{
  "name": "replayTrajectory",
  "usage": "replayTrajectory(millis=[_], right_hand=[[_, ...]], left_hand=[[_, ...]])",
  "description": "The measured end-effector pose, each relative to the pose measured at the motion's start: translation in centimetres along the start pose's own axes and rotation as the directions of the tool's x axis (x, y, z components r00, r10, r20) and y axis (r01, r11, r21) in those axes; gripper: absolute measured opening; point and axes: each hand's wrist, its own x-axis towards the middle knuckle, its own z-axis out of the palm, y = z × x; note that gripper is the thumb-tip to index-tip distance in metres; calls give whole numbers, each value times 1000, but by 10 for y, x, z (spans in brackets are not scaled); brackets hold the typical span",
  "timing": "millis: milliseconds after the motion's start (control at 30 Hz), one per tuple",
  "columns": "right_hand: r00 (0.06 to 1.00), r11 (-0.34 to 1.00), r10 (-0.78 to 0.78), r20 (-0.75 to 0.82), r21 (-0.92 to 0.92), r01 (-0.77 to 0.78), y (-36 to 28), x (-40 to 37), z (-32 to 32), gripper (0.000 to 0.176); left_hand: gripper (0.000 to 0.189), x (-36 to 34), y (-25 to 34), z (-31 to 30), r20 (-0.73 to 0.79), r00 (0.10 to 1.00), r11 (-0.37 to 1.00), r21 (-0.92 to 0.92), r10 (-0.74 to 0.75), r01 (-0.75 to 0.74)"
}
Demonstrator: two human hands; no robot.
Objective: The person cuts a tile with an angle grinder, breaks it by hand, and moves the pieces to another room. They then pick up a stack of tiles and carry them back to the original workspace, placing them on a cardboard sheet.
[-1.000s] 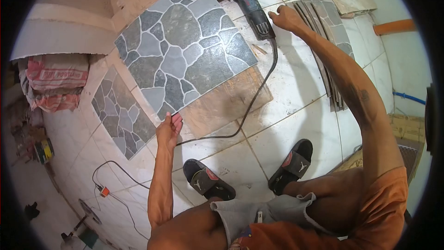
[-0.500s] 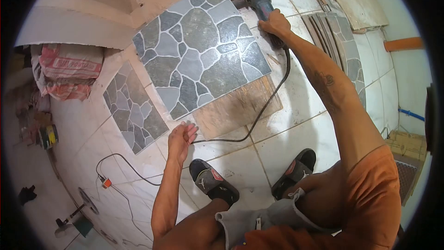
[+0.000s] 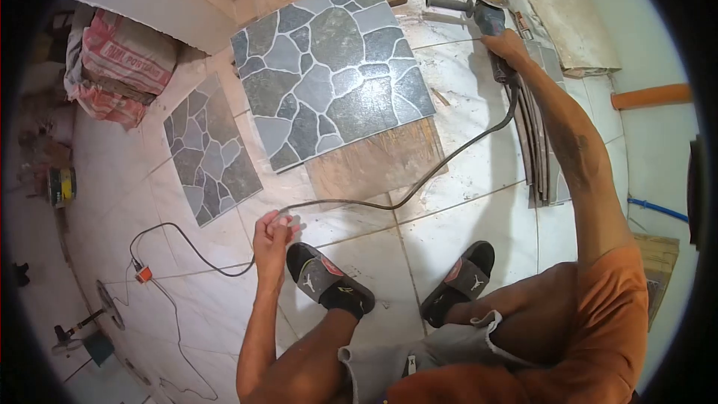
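Note:
My right hand (image 3: 510, 49) is wrapped round the body of an angle grinder (image 3: 490, 21), whose round disc and side handle point away from me at the upper right. From its rear a black power cord (image 3: 441, 172) curves down to my left hand (image 3: 274, 233), which is closed on the cord in front of my left foot. A large stone-patterned tile (image 3: 325, 67) lies partly over a worn wooden board (image 3: 374, 164), below the grinder's left side. Left of it rests a narrower cut piece of the same tile (image 3: 209, 150).
Several tiles (image 3: 532, 135) stand in a row at the right, below my right forearm. A cement bag (image 3: 123, 60) sits at the upper left. An orange plug connector (image 3: 143, 274) lies on the floor at the left. An orange pipe (image 3: 651, 97) juts from the right wall.
My right hand has carried the grinder to the right, away from the large tile's corner. The cord has shifted along with it, and my left hand has moved slightly left and nearer me.

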Motion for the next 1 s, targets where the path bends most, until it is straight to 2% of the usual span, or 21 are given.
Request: replayTrajectory(millis=[33, 67, 133, 233, 400, 467, 567, 667, 700, 733, 867, 900, 1000], right_hand=[[990, 997, 56, -127, -51, -63, -1, -1, -1, 61], [994, 986, 94, -50, 140, -86, 4, -5, -7, 58], [986, 852, 115, 120, 498, -160, -9, -43, -24, 52], [936, 641, -50, 348, 730, -237, -20, -77, -34, 51], [901, 537, -207, 381, 814, -221, -92, -196, -60, 59], [864, 575, -283, 417, 795, -196, -106, -216, -62, 66], [810, 585, -350, 471, 785, -204, -136, -247, -67, 62], [749, 604, -422, 511, 774, -187, -156, -252, -52, 54], [744, 622, -420, 520, 762, -182, -162, -252, -43, 50], [737, 637, -420, 529, 751, -176, -168, -252, -36, 54], [709, 760, -501, 496, 644, 87, -194, -254, -9, 62], [677, 799, -486, 552, 595, 88, -197, -253, 4, 73], [687, 759, -528, 500, 640, 117, -203, -258, 43, 68]], left_hand=[[40, 5, 3, 0, 18, 998, 997, 55, 61, -62], [40, 11, 8, 3, 40, 992, 986, 110, 124, -128], [35, 24, 33, 18, 101, 949, 935, 165, 300, -313], [31, 38, 92, 59, 208, 855, 824, 235, 475, -515], [38, 59, 162, 145, 384, 660, 659, 158, 645, -736], [49, 63, 172, 171, 405, 567, 583, 97, 717, -807], [60, 65, 180, 183, 363, 464, 479, 53, 808, -876], [58, 67, 192, 167, 333, 506, 532, 16, 795, -847], [58, 76, 190, 159, 326, 484, 509, 10, 812, -861], [58, 83, 189, 149, 325, 494, 512, 34, 806, -858], [54, 101, 179, 107, 327, 545, 510, 192, 772, -838], [53, 104, 175, 98, 327, 562, 503, 252, 760, -827], [50, 116, 161, 78, 338, 569, 492, 290, 750, -821]])
